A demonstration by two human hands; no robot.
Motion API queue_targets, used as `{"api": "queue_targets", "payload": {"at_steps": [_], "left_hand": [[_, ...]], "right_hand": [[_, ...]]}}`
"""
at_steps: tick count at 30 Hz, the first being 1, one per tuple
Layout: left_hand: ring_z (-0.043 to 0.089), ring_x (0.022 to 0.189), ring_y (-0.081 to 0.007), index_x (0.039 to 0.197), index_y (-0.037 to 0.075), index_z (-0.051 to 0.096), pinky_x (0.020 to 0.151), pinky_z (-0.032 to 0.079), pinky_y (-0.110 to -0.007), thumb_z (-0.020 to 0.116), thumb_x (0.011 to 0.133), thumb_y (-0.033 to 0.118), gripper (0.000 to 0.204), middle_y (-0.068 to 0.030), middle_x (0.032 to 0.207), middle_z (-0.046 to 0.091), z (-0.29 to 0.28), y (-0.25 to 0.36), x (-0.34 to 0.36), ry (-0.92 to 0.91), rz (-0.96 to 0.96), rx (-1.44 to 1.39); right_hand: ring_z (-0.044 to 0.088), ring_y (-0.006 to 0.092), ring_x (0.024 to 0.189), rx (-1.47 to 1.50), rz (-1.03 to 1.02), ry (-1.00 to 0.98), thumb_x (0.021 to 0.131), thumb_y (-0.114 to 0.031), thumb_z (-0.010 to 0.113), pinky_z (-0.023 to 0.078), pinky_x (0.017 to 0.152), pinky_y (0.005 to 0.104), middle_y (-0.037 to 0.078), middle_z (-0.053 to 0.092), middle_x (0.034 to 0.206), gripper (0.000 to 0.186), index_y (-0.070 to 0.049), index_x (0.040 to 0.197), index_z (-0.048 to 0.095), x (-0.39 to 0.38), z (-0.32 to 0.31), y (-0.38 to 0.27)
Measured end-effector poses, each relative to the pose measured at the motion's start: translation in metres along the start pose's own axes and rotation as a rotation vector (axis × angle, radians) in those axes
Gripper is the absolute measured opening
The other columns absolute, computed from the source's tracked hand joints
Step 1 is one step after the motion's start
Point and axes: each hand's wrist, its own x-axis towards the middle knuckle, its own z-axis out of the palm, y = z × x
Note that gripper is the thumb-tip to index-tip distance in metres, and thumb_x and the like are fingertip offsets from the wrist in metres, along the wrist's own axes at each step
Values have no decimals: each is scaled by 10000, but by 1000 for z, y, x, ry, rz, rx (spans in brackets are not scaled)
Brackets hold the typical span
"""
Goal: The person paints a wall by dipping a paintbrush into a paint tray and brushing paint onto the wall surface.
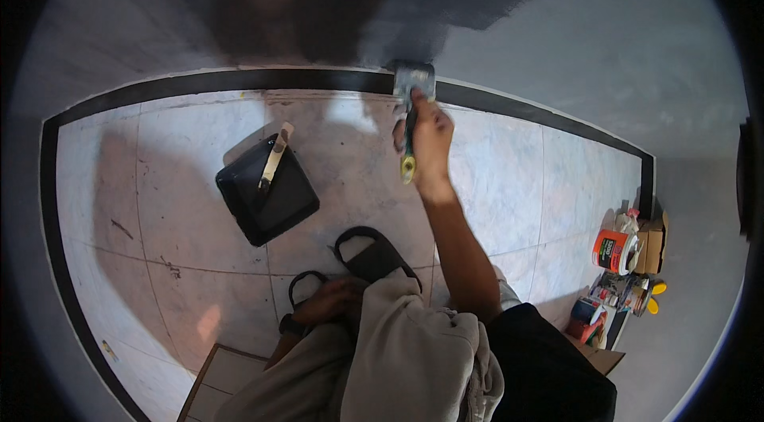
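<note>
My right hand [430, 138] is closed around the handle of a wide paintbrush [408, 153], which has a dark green grip with a yellow end. The brush head meets the foot of the wall [501, 64], just above the black skirting [342, 80]. Dark grey paint covers the wall's upper left part, while lighter grey shows to the right. My left hand [328, 300] rests by my knee, its fingers partly hidden. On the tiles to the left sits a black paint tray [290, 197], with a paint-stained flat stick [275, 158] leaning in it.
Along the right wall stand an orange-and-white bucket [613, 252], a cardboard box [651, 245], a blue-and-red container [586, 318] and assorted tools with yellow handles [656, 295]. My black sandals [374, 255] are on the tiled floor [199, 223]. A tiled ledge [219, 382] lies at lower left.
</note>
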Motion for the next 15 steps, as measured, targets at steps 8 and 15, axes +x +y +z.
{"api": "queue_targets", "payload": {"at_steps": [8, 15], "left_hand": [[592, 1119, -124, 1338, 57, 549, 932, 473, -269, 538, 1009, 174, 349, -38, 1232, 633, 4, 11, -2, -14, 106, 370], [600, 1167, -174, 1343, 44, 541, 1007, 471, -314, 535, 1016, 176, 353, -82, 1269, 626, -3, -1, 2, -70, 49, -21]], "right_hand": [[400, 100, 320, 4, -339, -132, 1034, -320, 532, 288, 330, 235, 37, 495, 478, 383, -46, 771, 581, -41, 30, -102], [437, 150, 334, -74, -44, -14, 1026, -297, 548, 326, 341, 285, 63, 513, 511, 383, -31, 752, 568, 4, -19, 37]]}}
